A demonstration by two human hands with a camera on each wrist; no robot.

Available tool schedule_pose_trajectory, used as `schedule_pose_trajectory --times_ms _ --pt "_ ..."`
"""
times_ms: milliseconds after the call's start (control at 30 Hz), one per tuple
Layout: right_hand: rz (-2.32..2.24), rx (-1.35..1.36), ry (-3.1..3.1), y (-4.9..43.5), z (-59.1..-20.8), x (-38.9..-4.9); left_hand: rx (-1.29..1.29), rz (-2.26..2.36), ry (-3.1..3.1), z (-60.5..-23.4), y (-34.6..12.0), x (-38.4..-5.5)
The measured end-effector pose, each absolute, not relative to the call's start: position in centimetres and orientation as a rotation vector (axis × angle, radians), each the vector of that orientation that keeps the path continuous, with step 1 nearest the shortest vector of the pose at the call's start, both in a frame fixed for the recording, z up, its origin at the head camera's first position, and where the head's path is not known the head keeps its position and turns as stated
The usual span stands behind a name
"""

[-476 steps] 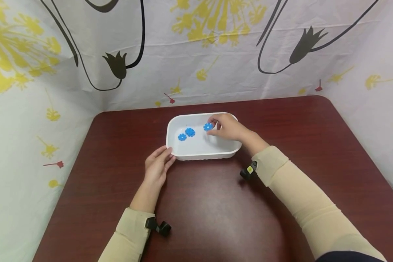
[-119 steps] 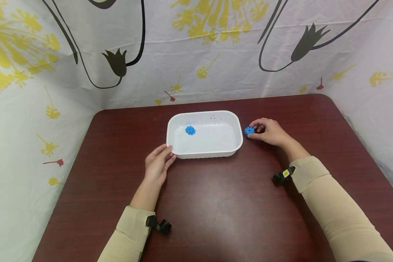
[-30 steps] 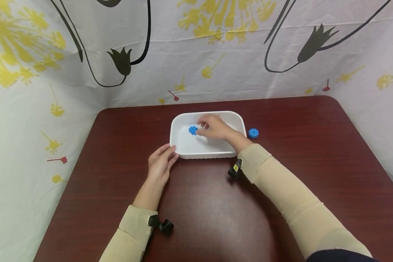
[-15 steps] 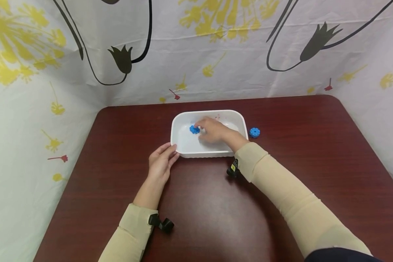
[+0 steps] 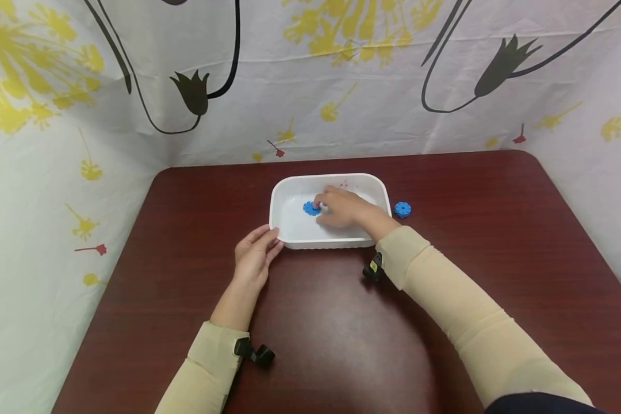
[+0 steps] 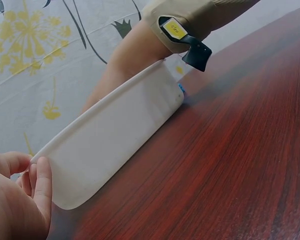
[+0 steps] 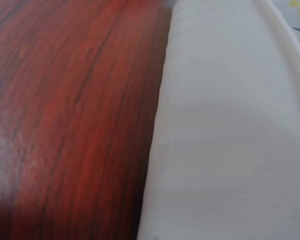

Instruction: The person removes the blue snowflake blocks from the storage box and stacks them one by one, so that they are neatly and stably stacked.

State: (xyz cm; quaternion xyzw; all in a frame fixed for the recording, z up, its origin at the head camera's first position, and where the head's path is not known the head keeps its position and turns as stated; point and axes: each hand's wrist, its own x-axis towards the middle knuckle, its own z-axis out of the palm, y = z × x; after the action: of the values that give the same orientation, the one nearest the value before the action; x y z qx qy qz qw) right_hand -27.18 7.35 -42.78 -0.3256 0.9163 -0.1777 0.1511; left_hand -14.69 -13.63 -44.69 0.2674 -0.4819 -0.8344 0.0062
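Observation:
A shallow white tray [image 5: 322, 236] sits on the dark red table. My left hand [image 5: 253, 256] pinches its near left corner, thumb at the rim and fingers against the outer wall; the left wrist view shows that hand [image 6: 20, 200] closer. Inside the tray, the fingertips of my right hand [image 5: 341, 207] touch blue notched discs [image 5: 309, 209], which look stacked; their number is unclear. The thumb stands a little apart from them. Outside, just right of the tray, lies a small stack of blue notched discs [image 5: 402, 209]. The right wrist view shows only the tray's outer wall [image 7: 230, 125] and the table.
The brown-red wooden table [image 5: 336, 322] reaches back to a white patterned cloth [image 5: 300, 115] with flower prints. Cloth also borders it on the left and right. A dark wrist camera [image 5: 256, 353] sits on each sleeve.
Earlier, discs were lifted from the tray and stacked on its right. The right hand has returned inside. Over the last half second, the discs under its fingertips shifted slightly right. The left hand stays put.

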Motion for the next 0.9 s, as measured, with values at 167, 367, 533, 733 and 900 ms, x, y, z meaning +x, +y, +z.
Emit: schedule_pose_trajectory --times_ms 167,367,533,733,900 --pt "-0.551 -0.927 2.633 7.7 -42.8 -27.3 0.842 -2.609 -1.518 -44.7 -13.7 -14.8" --pt "-0.633 -0.916 2.633 7.5 -43.2 -27.4 0.840 -2.610 -1.522 -44.7 -13.7 -14.8" --pt "-0.653 -0.917 2.614 7.4 -43.3 -27.3 0.840 -2.609 -1.519 -44.7 -13.7 -14.8" --pt "-0.701 -0.909 2.583 7.7 -43.5 -27.5 0.849 -2.607 -1.526 -44.7 -13.7 -14.7" --pt "-0.707 -0.859 2.582 8.4 -43.6 -28.0 0.846 -2.607 -1.532 -44.6 -13.7 -14.7"
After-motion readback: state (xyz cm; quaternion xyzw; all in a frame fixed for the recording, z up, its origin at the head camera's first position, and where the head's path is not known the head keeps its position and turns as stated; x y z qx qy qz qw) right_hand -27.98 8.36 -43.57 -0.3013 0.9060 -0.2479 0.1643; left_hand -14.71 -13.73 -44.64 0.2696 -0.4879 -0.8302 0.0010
